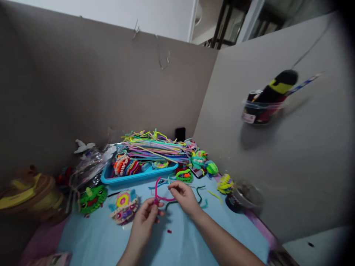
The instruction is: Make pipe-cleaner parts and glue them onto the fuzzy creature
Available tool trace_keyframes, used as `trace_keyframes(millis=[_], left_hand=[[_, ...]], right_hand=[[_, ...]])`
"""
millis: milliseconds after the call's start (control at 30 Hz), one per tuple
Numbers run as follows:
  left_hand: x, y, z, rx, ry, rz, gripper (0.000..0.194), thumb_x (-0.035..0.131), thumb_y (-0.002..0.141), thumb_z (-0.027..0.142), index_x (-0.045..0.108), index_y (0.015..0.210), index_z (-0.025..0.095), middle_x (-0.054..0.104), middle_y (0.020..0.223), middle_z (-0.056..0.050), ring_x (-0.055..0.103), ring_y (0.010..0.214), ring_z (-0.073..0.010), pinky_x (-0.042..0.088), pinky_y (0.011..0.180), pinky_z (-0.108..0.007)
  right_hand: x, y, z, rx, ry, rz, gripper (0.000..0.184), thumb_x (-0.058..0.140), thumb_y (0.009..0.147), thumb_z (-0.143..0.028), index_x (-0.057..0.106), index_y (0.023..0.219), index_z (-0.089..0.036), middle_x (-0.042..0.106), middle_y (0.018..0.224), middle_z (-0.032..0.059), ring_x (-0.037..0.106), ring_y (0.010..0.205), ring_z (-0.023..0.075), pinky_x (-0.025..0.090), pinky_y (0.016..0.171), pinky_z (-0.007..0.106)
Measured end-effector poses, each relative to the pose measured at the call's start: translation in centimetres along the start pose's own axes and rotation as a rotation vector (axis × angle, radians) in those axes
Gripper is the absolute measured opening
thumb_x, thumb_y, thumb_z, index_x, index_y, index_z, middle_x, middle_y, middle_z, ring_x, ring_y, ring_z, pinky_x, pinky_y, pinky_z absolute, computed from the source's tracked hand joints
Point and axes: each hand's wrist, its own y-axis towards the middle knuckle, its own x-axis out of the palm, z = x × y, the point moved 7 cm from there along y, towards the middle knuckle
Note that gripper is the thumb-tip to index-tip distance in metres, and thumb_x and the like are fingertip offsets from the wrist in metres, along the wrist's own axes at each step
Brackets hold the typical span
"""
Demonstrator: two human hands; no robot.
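My left hand (pixel 148 218) pinches a bright pink pipe cleaner (pixel 156 189) between thumb and fingers, low over the blue cloth. One part of the strand stands up from the pinch; another bends right and disappears under my right hand (pixel 183 195). The thumb and forefinger of that hand are closed together, and its grip on the strand is partly hidden. Dark green pipe cleaners (pixel 199 194) lie beside and behind my right hand. To the left of my left hand sits a fuzzy lion-like face (pixel 124 207) in cream, pink and yellow.
A blue tray (pixel 138 178) holds fuzzy pieces, with many coloured pipe cleaners (pixel 158 149) heaped at its back. Green fuzzy head (pixel 93 199) sits left. A yellow-purple piece (pixel 225 184) and clear cup (pixel 246 195) stand right. Grey panels rise behind; a plastic holder (pixel 263 111) hangs right.
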Motion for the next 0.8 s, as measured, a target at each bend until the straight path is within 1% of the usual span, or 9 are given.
trace_keyframes(millis=[133, 267, 367, 433, 500, 567, 633, 700, 800], left_hand=[[-0.5, 0.2, 0.1, 0.028, 0.051, 0.022, 0.047, 0.071, 0.061, 0.055, 0.063, 0.087, 0.016, 0.072, 0.089, -0.009, 0.066, 0.069, -0.0197, 0.046, 0.054, -0.025], [-1.1, 0.3, 0.2, 0.065, 0.047, 0.062, 0.045, 0.074, 0.058, 0.053, 0.063, 0.084, 0.018, 0.071, 0.089, -0.008, 0.066, 0.075, -0.0216, 0.048, 0.058, -0.026], [-1.4, 0.4, 0.1, 0.081, 0.040, 0.062, 0.043, 0.073, 0.062, 0.051, 0.063, 0.087, 0.018, 0.070, 0.092, -0.007, 0.066, 0.077, -0.0204, 0.048, 0.060, -0.025], [-1.6, 0.4, 0.0, 0.080, 0.033, 0.056, 0.041, 0.072, 0.064, 0.050, 0.063, 0.089, 0.018, 0.069, 0.093, -0.007, 0.065, 0.077, -0.0194, 0.048, 0.060, -0.024], [-1.6, 0.5, 0.0, 0.079, 0.024, 0.051, 0.041, 0.072, 0.065, 0.049, 0.062, 0.089, 0.017, 0.069, 0.091, -0.006, 0.064, 0.076, -0.0184, 0.047, 0.060, -0.023], [-1.6, 0.5, -0.1, 0.076, 0.018, 0.048, 0.042, 0.073, 0.063, 0.049, 0.062, 0.088, 0.017, 0.069, 0.088, -0.006, 0.064, 0.073, -0.0176, 0.046, 0.059, -0.023], [-1.6, 0.5, 0.0, 0.076, 0.011, 0.058, 0.043, 0.074, 0.061, 0.049, 0.062, 0.086, 0.017, 0.070, 0.086, -0.005, 0.063, 0.070, -0.0170, 0.046, 0.058, -0.023], [-1.6, 0.4, 0.1, 0.080, 0.005, 0.067, 0.042, 0.075, 0.061, 0.049, 0.062, 0.086, 0.016, 0.070, 0.085, -0.006, 0.063, 0.069, -0.0165, 0.045, 0.058, -0.023], [-1.5, 0.3, 0.3, 0.089, -0.005, 0.057, 0.041, 0.074, 0.063, 0.047, 0.062, 0.086, 0.016, 0.070, 0.085, -0.005, 0.063, 0.069, -0.0157, 0.045, 0.059, -0.023]], right_hand=[[-6.4, 2.1, -4.7, -0.119, -0.130, 0.066, 0.012, 0.062, 0.075, -0.028, 0.069, 0.079, -0.019, 0.066, 0.079, 0.0043, 0.059, 0.074, 0.0171, 0.046, 0.067, 0.029], [-16.8, 3.7, -12.6, -0.278, -0.265, 0.466, 0.016, 0.060, 0.078, -0.030, 0.068, 0.086, -0.018, 0.066, 0.076, 0.0023, 0.057, 0.068, 0.0145, 0.044, 0.063, 0.027], [-21.3, 3.6, -20.2, -0.505, -0.554, 0.664, 0.019, 0.056, 0.082, -0.028, 0.068, 0.092, -0.017, 0.066, 0.081, 0.0045, 0.056, 0.069, 0.0146, 0.043, 0.064, 0.027], [-21.9, 3.0, -25.2, -0.647, -0.804, 0.773, 0.020, 0.052, 0.085, -0.024, 0.068, 0.094, -0.016, 0.067, 0.088, 0.0091, 0.058, 0.075, 0.0165, 0.044, 0.068, 0.030], [-20.4, 2.6, -29.5, -0.805, -1.120, 0.851, 0.019, 0.054, 0.085, -0.020, 0.069, 0.095, -0.014, 0.067, 0.098, 0.0134, 0.055, 0.096, 0.0209, 0.040, 0.084, 0.038], [-17.8, 3.9, -32.1, -0.850, -1.414, 0.762, 0.020, 0.062, 0.080, -0.021, 0.069, 0.098, -0.013, 0.058, 0.121, 0.0164, 0.043, 0.119, 0.0255, 0.030, 0.094, 0.046], [-15.2, 6.5, -32.8, -0.815, -1.672, 0.526, 0.024, 0.057, 0.083, -0.026, 0.070, 0.091, -0.008, 0.051, 0.131, 0.0158, 0.033, 0.127, 0.0251, 0.024, 0.095, 0.048], [-13.9, 9.4, -32.6, -0.722, -1.858, 0.381, 0.049, 0.035, 0.089, -0.032, 0.067, 0.074, 0.001, 0.054, 0.126, 0.0212, 0.033, 0.128, 0.0233, 0.021, 0.091, 0.052], [-15.0, 13.6, -32.1, -0.467, -1.998, 0.394, 0.076, 0.011, 0.083, -0.044, 0.051, 0.034, -0.002, 0.066, 0.095, 0.0248, 0.043, 0.119, 0.0209, 0.020, 0.083, 0.058]])
